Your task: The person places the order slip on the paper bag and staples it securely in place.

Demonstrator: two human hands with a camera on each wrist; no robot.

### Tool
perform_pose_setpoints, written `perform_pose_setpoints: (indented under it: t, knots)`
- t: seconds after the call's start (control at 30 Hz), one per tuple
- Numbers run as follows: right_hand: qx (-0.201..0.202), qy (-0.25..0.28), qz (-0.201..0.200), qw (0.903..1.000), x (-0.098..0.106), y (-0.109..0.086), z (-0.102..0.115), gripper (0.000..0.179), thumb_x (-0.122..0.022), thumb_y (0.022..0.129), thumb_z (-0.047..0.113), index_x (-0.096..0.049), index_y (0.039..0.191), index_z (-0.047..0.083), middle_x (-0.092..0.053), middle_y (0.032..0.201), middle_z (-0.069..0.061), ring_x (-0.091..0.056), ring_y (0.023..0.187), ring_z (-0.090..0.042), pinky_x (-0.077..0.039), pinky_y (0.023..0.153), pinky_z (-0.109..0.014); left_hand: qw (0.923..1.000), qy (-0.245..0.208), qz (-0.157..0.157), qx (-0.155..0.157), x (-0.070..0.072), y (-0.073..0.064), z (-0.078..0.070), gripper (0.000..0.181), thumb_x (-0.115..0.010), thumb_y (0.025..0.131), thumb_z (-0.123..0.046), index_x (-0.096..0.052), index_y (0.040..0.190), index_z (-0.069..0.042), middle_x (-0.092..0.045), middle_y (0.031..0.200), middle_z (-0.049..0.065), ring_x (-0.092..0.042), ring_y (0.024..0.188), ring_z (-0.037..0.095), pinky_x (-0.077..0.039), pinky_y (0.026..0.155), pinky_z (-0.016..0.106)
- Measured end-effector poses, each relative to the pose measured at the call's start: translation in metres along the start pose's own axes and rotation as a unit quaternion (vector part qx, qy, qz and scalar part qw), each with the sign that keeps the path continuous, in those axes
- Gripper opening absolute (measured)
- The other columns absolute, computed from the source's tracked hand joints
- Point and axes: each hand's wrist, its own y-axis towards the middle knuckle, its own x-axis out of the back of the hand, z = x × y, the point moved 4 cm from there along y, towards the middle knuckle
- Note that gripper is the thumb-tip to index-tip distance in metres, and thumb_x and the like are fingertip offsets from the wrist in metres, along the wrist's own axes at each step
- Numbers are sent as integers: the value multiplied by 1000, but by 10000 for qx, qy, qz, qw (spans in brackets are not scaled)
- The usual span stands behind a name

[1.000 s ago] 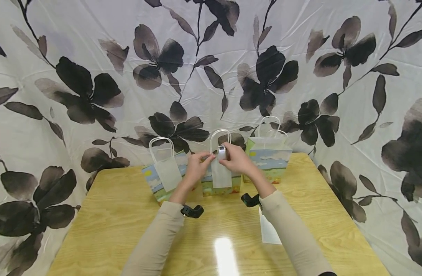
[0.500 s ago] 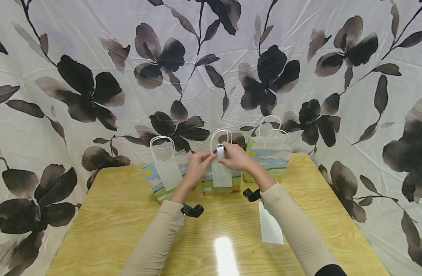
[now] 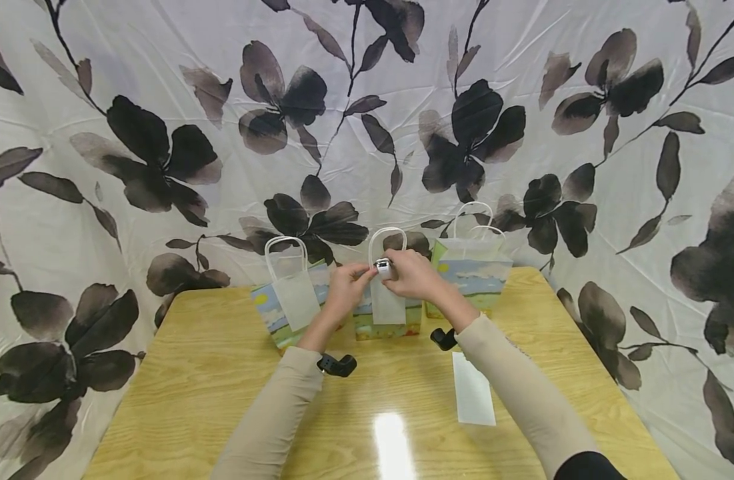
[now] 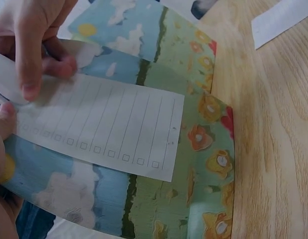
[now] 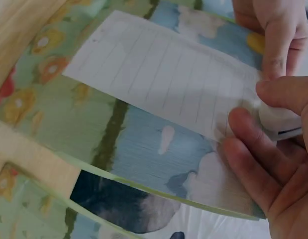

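My right hand [image 3: 411, 273] grips a small white stapler [image 3: 383, 268] at the top of the middle paper bag [image 3: 363, 325]. Painted sky, meadow and flowers cover this bag. A lined white paper slip [image 4: 124, 127] with small checkboxes lies against its front. At the slip's top edge, my left hand [image 3: 345, 290] pinches the slip and bag rim between thumb and fingers. The right wrist view shows the stapler's rounded end [image 5: 275, 119] under my right thumb, right beside the left fingertips. Part of the stapler is hidden in my palm.
A matching bag [image 3: 265, 307] with a white slip [image 3: 297, 300] on it stands tilted at left. Another bag [image 3: 471, 273] stands at right, near the floral cloth [image 3: 373, 147]. A loose white slip [image 3: 473, 390] lies on the wooden table [image 3: 199, 373].
The stapler in my right hand has tipped, so its metal end now faces more toward the head camera. My right wrist has shifted slightly right; the left hand keeps its pinch.
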Motion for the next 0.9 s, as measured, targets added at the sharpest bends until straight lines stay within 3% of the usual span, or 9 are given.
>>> perform_pose_setpoints:
  t: [0.17, 0.37, 0.47, 0.6, 0.7, 0.9]
  knots:
    - [184, -94, -38, 9998, -1, 0, -2, 34, -78, 84, 20, -59, 107, 3, -58, 73, 0, -53, 57, -12, -43, 52, -28, 10000, 31, 7, 67, 0, 1, 0, 15, -69, 91, -16, -77, 90, -3, -73, 92, 9, -67, 83, 19, -52, 66, 34]
    - [475, 471, -134, 9977, 2, 1, -8, 28, -80, 83, 13, -59, 99, 2, -58, 68, 0, -52, 54, -10, -42, 51, -25, 9998, 72, 99, 129, -1, 2, -2, 19, -68, 92, -20, -78, 94, -3, -73, 94, 9, -67, 81, 17, -50, 63, 30]
    - [515, 595, -155, 9968, 3, 2, -9, 28, -80, 82, 10, -60, 99, 1, -60, 70, 0, -53, 54, -9, -43, 51, -25, 9999, 88, 73, 19, -1, 3, -3, 18, -68, 92, -18, -77, 92, -2, -73, 92, 9, -66, 78, 18, -49, 62, 30]
    - [648, 597, -486, 9949, 4, 2, -10, 26, -81, 79, 8, -61, 94, 1, -61, 69, -2, -53, 53, -10, -43, 50, -26, 9998, 74, 25, -183, -2, 4, -4, 16, -68, 92, -16, -77, 92, -3, -73, 91, 9, -66, 76, 18, -48, 60, 29]
    - [790, 559, -698, 9929, 3, 2, -9, 24, -82, 78, 7, -61, 88, 3, -62, 68, -3, -52, 52, -10, -42, 50, -26, 9999, 66, 27, -74, -1, 3, -4, 16, -68, 92, -17, -78, 92, -4, -73, 91, 8, -65, 74, 16, -47, 60, 29]
    - [748, 487, -701, 9935, 0, 2, -9, 22, -81, 79, 8, -62, 88, 3, -64, 70, -3, -54, 53, -9, -42, 50, -24, 9997, 98, 136, 194, -1, 2, -3, 17, -67, 93, -19, -78, 92, -5, -73, 91, 6, -59, 68, 13, -44, 57, 26]
